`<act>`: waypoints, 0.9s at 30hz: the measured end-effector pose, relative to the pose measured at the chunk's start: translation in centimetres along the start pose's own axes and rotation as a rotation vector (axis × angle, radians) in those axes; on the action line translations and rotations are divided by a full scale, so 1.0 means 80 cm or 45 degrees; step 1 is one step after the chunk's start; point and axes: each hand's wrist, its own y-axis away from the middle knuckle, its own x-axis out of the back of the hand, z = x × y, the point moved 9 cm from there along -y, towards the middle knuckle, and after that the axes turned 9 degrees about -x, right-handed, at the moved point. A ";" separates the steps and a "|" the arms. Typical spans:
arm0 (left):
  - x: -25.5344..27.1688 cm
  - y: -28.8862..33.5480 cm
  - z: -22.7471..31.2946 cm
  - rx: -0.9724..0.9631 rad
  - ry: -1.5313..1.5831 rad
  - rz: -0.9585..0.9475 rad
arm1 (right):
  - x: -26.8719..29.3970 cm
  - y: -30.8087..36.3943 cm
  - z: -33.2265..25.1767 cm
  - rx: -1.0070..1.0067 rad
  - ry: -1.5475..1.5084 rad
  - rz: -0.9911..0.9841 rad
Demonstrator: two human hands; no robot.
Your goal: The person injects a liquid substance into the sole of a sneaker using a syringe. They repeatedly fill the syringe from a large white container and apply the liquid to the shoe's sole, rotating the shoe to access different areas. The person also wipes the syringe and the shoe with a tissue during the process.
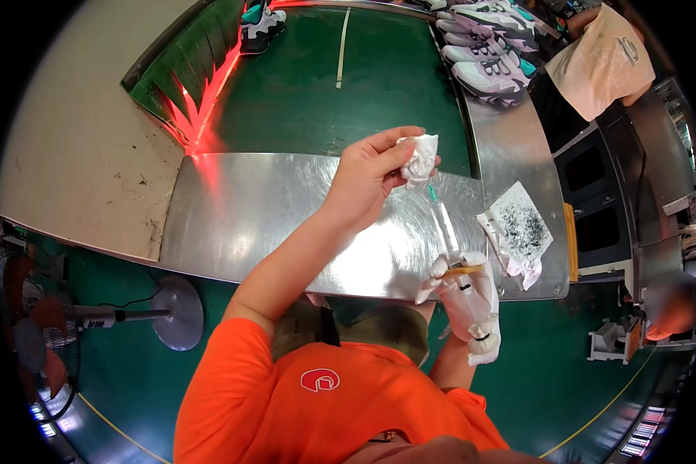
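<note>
My bare left hand (371, 170) pinches a crumpled white cloth (420, 161) above the far edge of the metal table (286, 216). Below that cloth is the green tip of a clear syringe (444, 226), apparently touching it or very close. My right hand (472, 298), in a white glove, is closed around the syringe's lower part, with the tip pointing up and away from me. A yellowish band or flange (462, 271) crosses the syringe at my fingers. Right of the syringe, a white cloth with dark speckles (521, 224) lies spread on the table.
Beyond the table runs a green conveyor belt (325, 85). Several white-and-grey sneakers (491, 73) are piled at its right, and one dark sneaker (262, 29) stands far left beside red light. A co-worker (599, 66) is at upper right. A floor fan (179, 313) stands left.
</note>
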 end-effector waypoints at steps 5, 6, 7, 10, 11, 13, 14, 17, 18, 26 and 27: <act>-0.006 0.011 0.001 0.067 -0.002 -0.052 | -0.008 0.003 -0.008 0.137 0.047 -0.063; -0.007 0.012 0.000 0.078 0.014 -0.077 | -0.006 0.001 -0.005 0.091 0.056 -0.030; -0.006 0.012 0.001 0.062 0.000 -0.059 | -0.006 0.003 -0.004 0.089 0.110 0.009; -0.003 0.012 0.003 0.043 -0.036 -0.011 | -0.032 0.011 -0.013 0.169 0.328 0.043; -0.001 0.011 0.003 0.053 -0.047 0.004 | -0.051 0.013 -0.021 0.252 0.437 -0.006; 0.006 0.011 0.006 0.029 -0.060 0.044 | -0.067 0.015 -0.027 0.375 0.574 -0.108; 0.012 0.008 0.007 -0.006 -0.061 0.069 | -0.068 0.014 -0.026 0.414 0.603 -0.161; 0.016 0.005 0.012 -0.026 -0.071 0.081 | -0.060 0.011 -0.026 0.400 0.557 -0.252; 0.014 0.006 0.012 -0.013 -0.061 0.075 | -0.057 0.011 -0.025 0.375 0.528 -0.241; -0.019 0.015 0.007 0.115 0.010 -0.029 | -0.061 0.007 -0.012 0.276 0.592 -0.206; -0.019 0.010 0.009 0.094 0.006 -0.026 | -0.063 0.008 -0.012 0.274 0.639 -0.247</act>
